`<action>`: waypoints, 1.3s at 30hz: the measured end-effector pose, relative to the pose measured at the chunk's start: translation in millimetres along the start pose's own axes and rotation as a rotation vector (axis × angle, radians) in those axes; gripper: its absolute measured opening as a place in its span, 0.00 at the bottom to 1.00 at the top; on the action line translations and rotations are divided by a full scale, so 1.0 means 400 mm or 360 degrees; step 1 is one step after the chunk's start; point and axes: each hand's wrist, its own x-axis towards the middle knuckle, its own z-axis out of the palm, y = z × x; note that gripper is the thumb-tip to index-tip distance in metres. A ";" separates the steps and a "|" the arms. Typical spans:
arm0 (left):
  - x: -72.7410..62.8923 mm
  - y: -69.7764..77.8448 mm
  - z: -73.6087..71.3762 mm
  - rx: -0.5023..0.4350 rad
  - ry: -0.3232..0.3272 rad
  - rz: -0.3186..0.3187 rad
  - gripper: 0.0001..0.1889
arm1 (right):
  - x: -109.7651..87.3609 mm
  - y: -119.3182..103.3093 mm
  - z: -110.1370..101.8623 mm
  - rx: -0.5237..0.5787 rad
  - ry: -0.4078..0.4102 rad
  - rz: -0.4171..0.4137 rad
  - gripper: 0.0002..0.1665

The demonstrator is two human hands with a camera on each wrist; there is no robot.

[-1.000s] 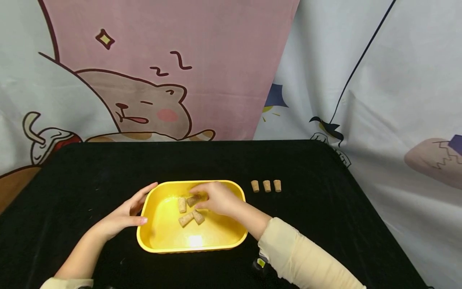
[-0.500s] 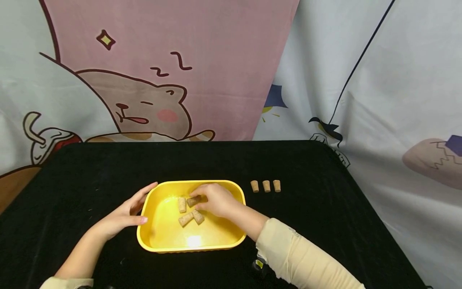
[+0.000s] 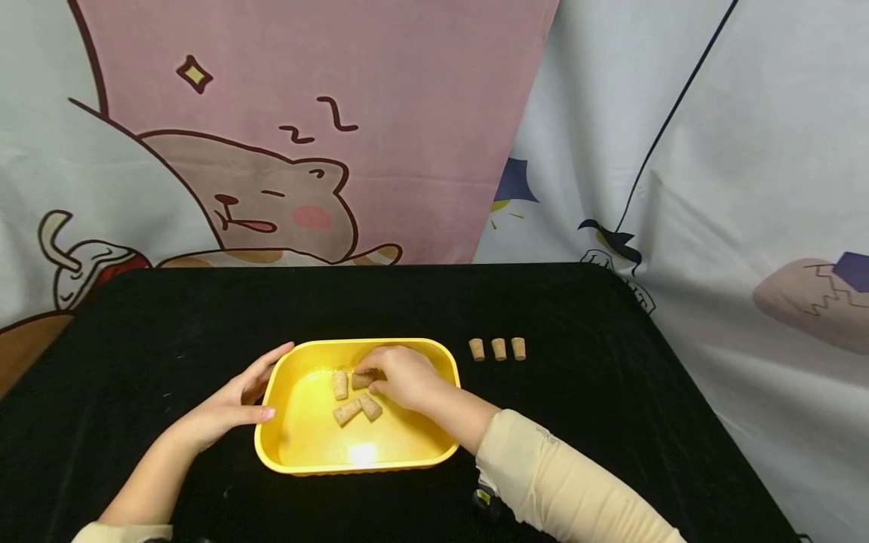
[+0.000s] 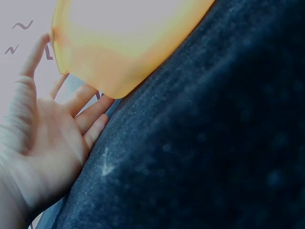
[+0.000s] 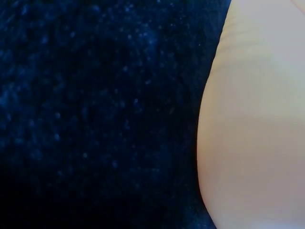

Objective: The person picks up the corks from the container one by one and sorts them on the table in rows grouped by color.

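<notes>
A yellow plastic bin [image 3: 285, 445] stands on the black cloth, with tapered cork stoppers lying on its floor. Inside it, my right hand [image 3: 405, 379] pinches one cork stopper [image 3: 362, 381] between thumb and fingers. Just left of that lies another cork [image 3: 340, 385], and nearer me are a tilted cork [image 3: 347, 412] and one more cork [image 3: 370, 407] end to end. My left hand [image 3: 227, 406] rests against the bin's left side, thumb at the rim. The left wrist view shows the left hand's fingers [image 4: 88, 112] extended along the bin wall [image 4: 114, 86]. The right wrist view shows only bare forearm and cloth.
Three cork stoppers [image 3: 498, 349] stand in a row on the black tabletop [image 3: 577, 422], right of the bin's far corner. Behind the table hangs a printed curtain [image 3: 421, 113] with a cartoon bear.
My right fingers have shifted slightly on the cork, which now lies more level. The left hand stays at the bin's side. The whole head view has drifted a little.
</notes>
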 end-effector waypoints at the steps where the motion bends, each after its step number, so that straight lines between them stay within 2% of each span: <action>1: 0.000 0.000 0.000 0.0000 0.0001 0.0000 0.40 | 0.001 -0.001 0.001 -0.0009 0.0000 0.0007 0.16; 9: -0.002 0.000 -0.002 0.0010 -0.0006 0.0016 0.40 | 0.002 -0.005 -0.002 0.0021 0.0002 0.0036 0.16; 16: -0.002 -0.001 -0.002 0.0016 -0.0009 0.0031 0.40 | 0.001 -0.002 -0.010 0.0071 0.0053 0.0019 0.14; 28: -0.001 -0.001 -0.001 0.0015 -0.0014 0.0033 0.40 | -0.016 0.007 -0.033 0.0386 0.0157 0.0019 0.13; 33: -0.001 0.000 -0.001 0.0020 -0.0007 0.0019 0.40 | -0.027 0.009 -0.050 0.0457 0.0234 -0.0009 0.13; 39: -0.002 0.002 0.000 0.0023 0.0000 0.0015 0.40 | -0.049 0.004 -0.070 0.0511 0.0338 0.0020 0.12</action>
